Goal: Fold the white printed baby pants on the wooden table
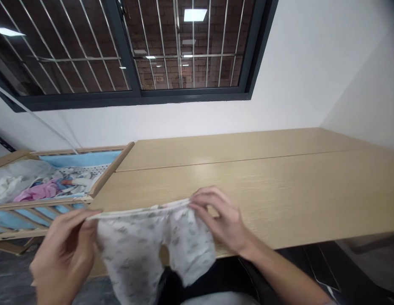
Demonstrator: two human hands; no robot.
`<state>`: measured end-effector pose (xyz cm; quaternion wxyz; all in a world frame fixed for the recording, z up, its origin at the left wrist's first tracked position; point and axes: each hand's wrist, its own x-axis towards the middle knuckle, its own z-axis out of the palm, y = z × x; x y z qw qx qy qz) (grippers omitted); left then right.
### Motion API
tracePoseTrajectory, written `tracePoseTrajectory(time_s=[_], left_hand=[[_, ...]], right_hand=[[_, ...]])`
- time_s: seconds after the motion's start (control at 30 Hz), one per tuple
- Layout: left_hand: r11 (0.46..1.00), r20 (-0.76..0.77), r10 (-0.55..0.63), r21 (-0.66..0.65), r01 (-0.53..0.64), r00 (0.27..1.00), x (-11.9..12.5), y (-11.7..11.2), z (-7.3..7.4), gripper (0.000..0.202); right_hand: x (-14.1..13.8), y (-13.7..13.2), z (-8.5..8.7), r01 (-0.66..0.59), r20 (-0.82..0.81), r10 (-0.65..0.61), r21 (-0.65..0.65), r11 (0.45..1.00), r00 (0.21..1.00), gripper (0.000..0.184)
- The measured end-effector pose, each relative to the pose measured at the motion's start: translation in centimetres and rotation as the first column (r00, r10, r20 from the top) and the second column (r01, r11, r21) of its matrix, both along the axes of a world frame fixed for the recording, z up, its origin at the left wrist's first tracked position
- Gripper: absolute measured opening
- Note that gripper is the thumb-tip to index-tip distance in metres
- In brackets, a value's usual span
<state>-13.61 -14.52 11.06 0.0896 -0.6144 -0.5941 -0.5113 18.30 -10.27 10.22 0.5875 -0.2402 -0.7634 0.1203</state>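
A small pair of white baby pants (pixel 133 241) with a faint print hangs stretched between my hands, just over the table's front edge. My left hand (pixel 65 250) pinches one end of the waistband between thumb and fingers. At the other end, my right hand (pixel 219 216) grips the waistband with its thumb and fingertips. The two legs hang down, with a gap between them at the crotch. The lower part of the left leg runs out of the bottom of the view.
Under the pants stretches a light wooden table (pixel 279 186) with a seam along it. On the left stands a wooden crib (pixel 112 180) with blue lining, holding a pink cloth (pixel 41 190) and other clothes. A barred window (pixel 190 95) is set in the white wall behind.
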Motion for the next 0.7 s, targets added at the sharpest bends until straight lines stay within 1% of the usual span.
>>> tracePoseTrajectory(time_s=[0.07,0.1,0.13,0.17,0.23,0.27,0.33,0.4,0.47,0.57,0.63,0.7], left_hand=[[0.994,-0.013,-0.106,0.040,0.106,0.994,3.0,2.9,2.1,0.017],[0.988,-0.013,-0.147,0.034,0.148,0.989,4.1,4.5,2.8,0.019],[0.983,-0.008,-0.181,0.015,0.181,0.983,5.0,6.2,3.2,0.022],[0.979,0.004,-0.203,-0.017,0.204,0.979,5.6,8.1,3.3,0.026],[0.966,0.017,-0.236,-0.108,0.237,0.971,6.4,12.0,2.7,0.031],[0.956,0.008,-0.250,-0.157,0.248,0.968,6.7,14.0,2.2,0.031],[0.928,-0.056,-0.275,-0.274,0.250,0.960,7.2,17.7,0.7,0.028],[0.893,-0.126,-0.285,-0.394,0.215,0.950,7.8,20.9,-0.8,0.027],[0.862,-0.171,-0.277,-0.479,0.165,0.946,8.5,23.5,-2.3,0.026],[0.828,-0.192,-0.244,-0.552,0.101,0.951,9.6,26.4,-4.4,0.024],[0.806,-0.207,-0.215,-0.590,0.054,0.954,10.2,27.7,-5.6,0.023],[0.788,-0.224,-0.187,-0.616,0.010,0.956,10.6,28.5,-6.6,0.023]], right_hand=[[2.2,1.9,2.5,0.073,0.050,-0.072,-0.032,0.997,0.996,0.015],[3.3,3.1,3.5,0.106,0.079,-0.099,-0.084,0.991,0.992,0.014],[4.2,4.4,4.2,0.136,0.113,-0.119,-0.157,0.978,0.987,0.014],[5.1,5.8,4.6,0.163,0.152,-0.129,-0.243,0.956,0.980,0.016],[6.5,8.9,4.7,0.196,0.225,-0.108,-0.414,0.889,0.968,0.020],[7.1,10.5,4.3,0.201,0.247,-0.087,-0.486,0.850,0.965,0.022],[7.8,13.8,3.0,0.199,0.252,-0.058,-0.583,0.788,0.966,0.024],[8.1,16.9,1.1,0.214,0.242,-0.073,-0.630,0.746,0.967,0.025],[7.9,19.8,-1.1,0.268,0.263,-0.118,-0.659,0.703,0.958,0.027],[7.3,23.0,-4.1,0.345,0.309,-0.172,-0.688,0.639,0.935,0.028],[6.9,24.7,-5.7,0.378,0.335,-0.190,-0.687,0.621,0.923,0.028],[6.4,25.9,-7.0,0.412,0.364,-0.210,-0.673,0.615,0.907,0.027]])
